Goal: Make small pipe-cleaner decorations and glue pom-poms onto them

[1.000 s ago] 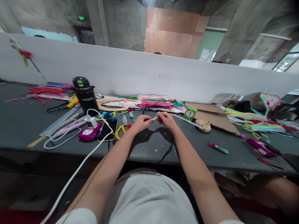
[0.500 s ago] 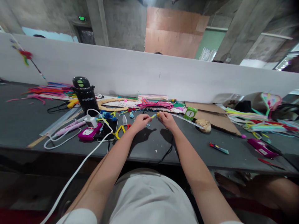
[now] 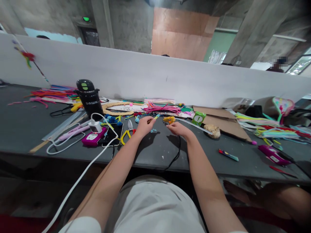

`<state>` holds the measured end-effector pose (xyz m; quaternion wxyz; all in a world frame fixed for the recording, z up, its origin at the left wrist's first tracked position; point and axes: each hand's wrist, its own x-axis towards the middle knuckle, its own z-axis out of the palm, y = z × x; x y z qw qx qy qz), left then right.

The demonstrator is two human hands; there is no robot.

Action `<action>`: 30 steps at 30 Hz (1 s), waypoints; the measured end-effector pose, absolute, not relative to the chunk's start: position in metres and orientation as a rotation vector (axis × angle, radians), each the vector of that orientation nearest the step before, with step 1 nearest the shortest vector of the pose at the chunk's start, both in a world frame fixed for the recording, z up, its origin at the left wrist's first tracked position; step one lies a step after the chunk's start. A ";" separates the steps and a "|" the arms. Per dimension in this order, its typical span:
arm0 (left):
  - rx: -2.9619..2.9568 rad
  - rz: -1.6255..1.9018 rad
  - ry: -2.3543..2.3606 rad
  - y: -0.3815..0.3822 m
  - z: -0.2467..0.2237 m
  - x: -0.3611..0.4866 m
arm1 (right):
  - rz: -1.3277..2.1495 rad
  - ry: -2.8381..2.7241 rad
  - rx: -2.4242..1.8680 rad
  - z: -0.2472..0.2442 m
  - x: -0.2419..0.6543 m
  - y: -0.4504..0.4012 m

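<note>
Between the fingertips of my left hand (image 3: 145, 126), which are closed, is a small fuzzy pipe-cleaner piece (image 3: 157, 116), yellow with a light blue end. My right hand (image 3: 179, 128) is wrapped round the handle of a yellow hot glue gun (image 3: 169, 120), its nozzle pointing left toward that piece, with a gap between them. A long clear glue stick (image 3: 191, 124) runs out of the gun's back. The gun's black cord (image 3: 179, 147) hangs below my right hand onto the table. Small light-blue scraps (image 3: 153, 130) lie just under my left hand.
Left of my hands are yellow-handled pliers (image 3: 125, 135), a phone, a magenta power strip (image 3: 91, 139) with a white charger, and a black bottle (image 3: 90, 102). A green box (image 3: 198, 118), a stone-like lump (image 3: 212, 130), cardboard and a utility knife (image 3: 228, 154) are on the right. Pipe-cleaner bundles (image 3: 162, 108) lie behind.
My right hand and the glue gun have moved right, away from the pipe-cleaner piece, and more of the gun shows. My left hand has shifted slightly left with the piece tilted up.
</note>
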<state>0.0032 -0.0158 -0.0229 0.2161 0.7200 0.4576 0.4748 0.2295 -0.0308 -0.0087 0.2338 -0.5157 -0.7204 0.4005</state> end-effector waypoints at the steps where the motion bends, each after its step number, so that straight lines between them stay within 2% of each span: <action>1: 1.996 1.318 1.269 -0.016 -0.023 0.003 | 1.102 -1.993 -1.455 -0.007 0.235 -0.033; 9: 1.992 1.301 1.280 -0.014 -0.024 0.003 | 1.254 -1.810 -1.536 -0.006 0.281 -0.040; 20: 1.902 1.279 1.215 -0.009 -0.023 0.002 | 0.799 -1.463 -1.759 -0.021 0.278 -0.016; 25: 1.867 1.301 1.193 -0.008 -0.024 0.002 | 0.759 -1.398 -1.704 -0.024 0.281 -0.013; 30: 1.864 1.299 1.188 -0.007 -0.024 0.002 | 0.739 -1.628 -1.570 -0.027 0.277 -0.013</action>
